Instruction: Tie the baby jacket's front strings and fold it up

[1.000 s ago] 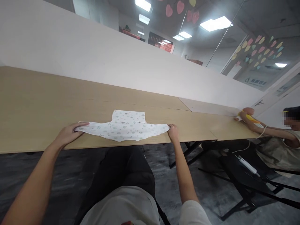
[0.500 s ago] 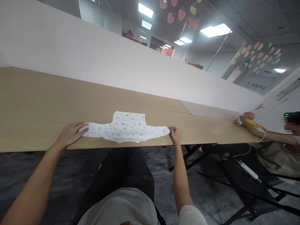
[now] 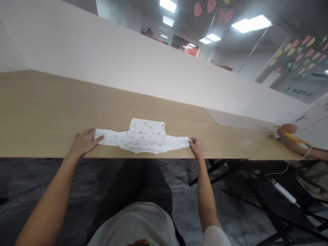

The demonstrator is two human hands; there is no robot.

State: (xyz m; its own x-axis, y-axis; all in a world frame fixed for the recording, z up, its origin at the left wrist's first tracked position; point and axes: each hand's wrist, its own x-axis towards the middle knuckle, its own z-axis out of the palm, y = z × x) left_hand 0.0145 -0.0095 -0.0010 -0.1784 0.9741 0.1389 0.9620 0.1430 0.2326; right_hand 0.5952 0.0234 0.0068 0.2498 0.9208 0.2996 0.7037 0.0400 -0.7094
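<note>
A white baby top (image 3: 148,137) with a small green and dark print lies spread on the wooden table (image 3: 51,112). Its two sleeves stretch out to the sides, and its body part points away from me. On the end of the left sleeve rests my left hand (image 3: 85,141), laid flat with the thumb apart from the fingers. My right hand (image 3: 196,147) pinches the tip of the right sleeve between thumb and fingers. Both hands are close to the table's front edge.
Behind the table runs a low white wall (image 3: 115,68) with glass above. At the far right a person's arm (image 3: 289,141) holds a doll (image 3: 289,128) in something yellow. A white power strip (image 3: 285,192) lies on a black chair (image 3: 271,198) below.
My view has turned slightly, so the scene sits further right in the picture. Both hands stay at the sleeve ends, and the top lies much as before.
</note>
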